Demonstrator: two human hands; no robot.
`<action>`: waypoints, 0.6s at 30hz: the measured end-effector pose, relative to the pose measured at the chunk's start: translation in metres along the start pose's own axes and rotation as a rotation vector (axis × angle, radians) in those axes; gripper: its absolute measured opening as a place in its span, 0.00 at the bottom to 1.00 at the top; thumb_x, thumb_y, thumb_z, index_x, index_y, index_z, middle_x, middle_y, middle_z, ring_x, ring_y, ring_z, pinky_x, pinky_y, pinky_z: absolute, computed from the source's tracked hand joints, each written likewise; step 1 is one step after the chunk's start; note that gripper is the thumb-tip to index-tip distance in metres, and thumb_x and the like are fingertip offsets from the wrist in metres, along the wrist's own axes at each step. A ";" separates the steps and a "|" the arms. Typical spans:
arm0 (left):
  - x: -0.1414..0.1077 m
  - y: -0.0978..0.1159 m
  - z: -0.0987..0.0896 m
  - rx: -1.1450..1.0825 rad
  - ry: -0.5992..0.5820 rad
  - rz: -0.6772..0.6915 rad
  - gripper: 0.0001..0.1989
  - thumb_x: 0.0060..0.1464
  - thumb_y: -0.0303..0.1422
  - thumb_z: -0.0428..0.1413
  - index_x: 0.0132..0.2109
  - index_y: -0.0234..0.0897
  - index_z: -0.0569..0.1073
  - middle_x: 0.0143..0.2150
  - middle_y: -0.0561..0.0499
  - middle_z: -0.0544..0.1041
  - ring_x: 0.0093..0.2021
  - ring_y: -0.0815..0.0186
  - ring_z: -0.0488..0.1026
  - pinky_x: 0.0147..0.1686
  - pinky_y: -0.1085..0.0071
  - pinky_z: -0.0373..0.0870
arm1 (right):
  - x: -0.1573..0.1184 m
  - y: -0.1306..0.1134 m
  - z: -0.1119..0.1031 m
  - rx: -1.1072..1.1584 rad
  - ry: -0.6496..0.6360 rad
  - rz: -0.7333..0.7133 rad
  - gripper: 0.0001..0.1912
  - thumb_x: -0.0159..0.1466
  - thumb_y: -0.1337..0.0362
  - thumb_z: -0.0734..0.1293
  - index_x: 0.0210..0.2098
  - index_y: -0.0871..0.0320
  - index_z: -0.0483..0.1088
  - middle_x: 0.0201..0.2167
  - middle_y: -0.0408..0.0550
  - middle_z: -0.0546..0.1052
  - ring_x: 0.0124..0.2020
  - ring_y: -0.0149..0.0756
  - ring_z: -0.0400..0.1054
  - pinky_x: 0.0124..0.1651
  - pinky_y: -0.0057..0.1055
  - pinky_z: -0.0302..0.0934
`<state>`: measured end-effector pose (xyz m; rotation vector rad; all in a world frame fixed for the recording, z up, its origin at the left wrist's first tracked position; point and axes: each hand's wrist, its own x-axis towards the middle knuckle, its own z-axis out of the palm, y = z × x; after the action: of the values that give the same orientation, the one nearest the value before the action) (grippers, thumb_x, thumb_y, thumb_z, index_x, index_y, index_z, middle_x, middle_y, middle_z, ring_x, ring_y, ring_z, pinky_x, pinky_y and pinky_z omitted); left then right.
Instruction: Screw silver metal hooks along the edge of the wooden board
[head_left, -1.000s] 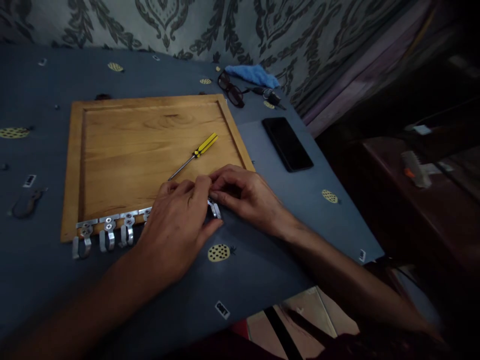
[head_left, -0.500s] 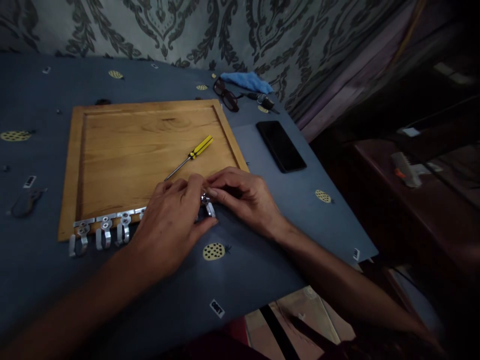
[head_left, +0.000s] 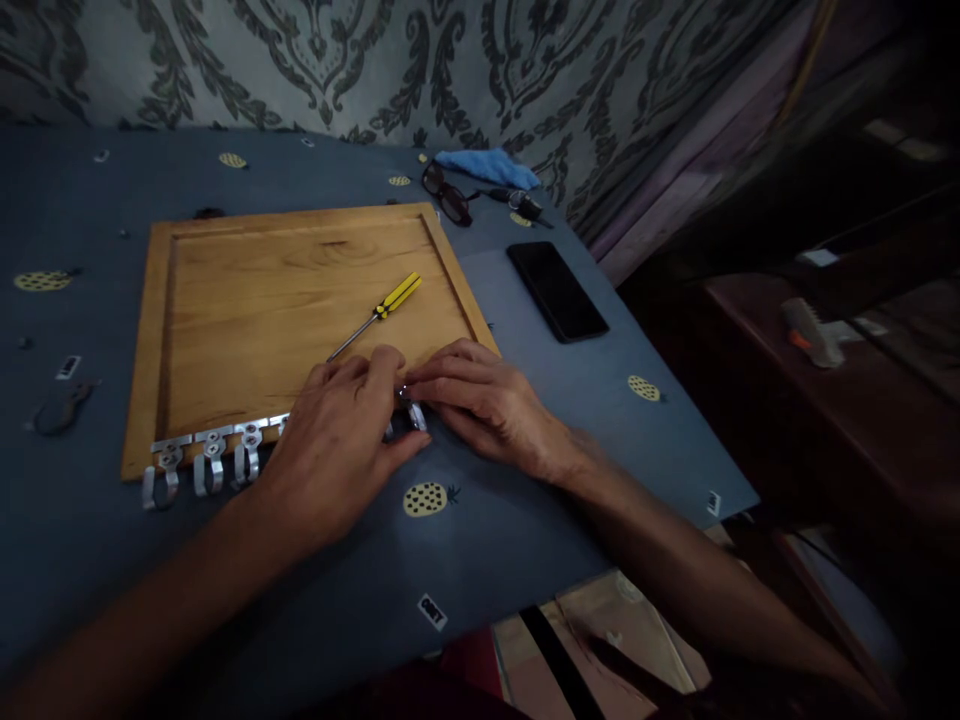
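Note:
A framed wooden board (head_left: 247, 320) lies on the table, with a row of silver metal hooks (head_left: 214, 460) along its near edge. My left hand (head_left: 337, 445) covers the middle of this row, its fingers bent over the board's edge and its thumb against the rightmost visible hook (head_left: 417, 416). That hand grips the hook rail, though most of its grip is hidden. Fingers and thumb pressed together, my right hand (head_left: 487, 405) works at the top of the same hook, where something small and shiny shows. What it pinches is covered. A yellow-handled screwdriver (head_left: 397, 297) rests on the board beyond both hands.
A black phone (head_left: 559, 290) lies right of the board. Behind it are sunglasses (head_left: 448, 195), keys (head_left: 525, 205) and a blue cloth (head_left: 489, 167). A carabiner-like item (head_left: 64, 408) lies at left on the patterned tablecloth (head_left: 525, 540). The table's edge slants along the right.
My right hand's fingers have closed in over the top of the hook, hiding the thumb and more of the metal. My left hand keeps its place; the view has shifted slightly.

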<state>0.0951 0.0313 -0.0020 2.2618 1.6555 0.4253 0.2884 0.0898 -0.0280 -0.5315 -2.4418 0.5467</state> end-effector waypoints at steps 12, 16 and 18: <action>0.001 0.002 -0.002 -0.009 -0.024 -0.013 0.17 0.55 0.32 0.64 0.47 0.39 0.64 0.47 0.44 0.79 0.51 0.48 0.76 0.51 0.50 0.70 | -0.002 0.004 0.000 -0.024 0.048 -0.083 0.12 0.72 0.69 0.62 0.48 0.56 0.77 0.46 0.51 0.81 0.47 0.38 0.71 0.49 0.41 0.71; 0.000 0.002 -0.002 -0.008 -0.005 -0.015 0.18 0.55 0.32 0.64 0.46 0.40 0.64 0.46 0.46 0.79 0.51 0.49 0.76 0.51 0.52 0.71 | -0.003 0.007 0.001 -0.047 0.050 -0.075 0.13 0.71 0.69 0.62 0.49 0.54 0.77 0.45 0.51 0.80 0.47 0.38 0.70 0.50 0.42 0.71; 0.000 0.002 -0.001 -0.011 -0.004 -0.019 0.18 0.55 0.32 0.64 0.47 0.40 0.64 0.47 0.46 0.78 0.51 0.50 0.76 0.50 0.52 0.70 | -0.004 0.008 0.002 -0.057 0.056 -0.065 0.14 0.72 0.68 0.62 0.50 0.52 0.77 0.46 0.50 0.80 0.48 0.38 0.70 0.50 0.42 0.71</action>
<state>0.0962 0.0307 -0.0002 2.2359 1.6666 0.4242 0.2923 0.0945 -0.0349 -0.4823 -2.4180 0.4306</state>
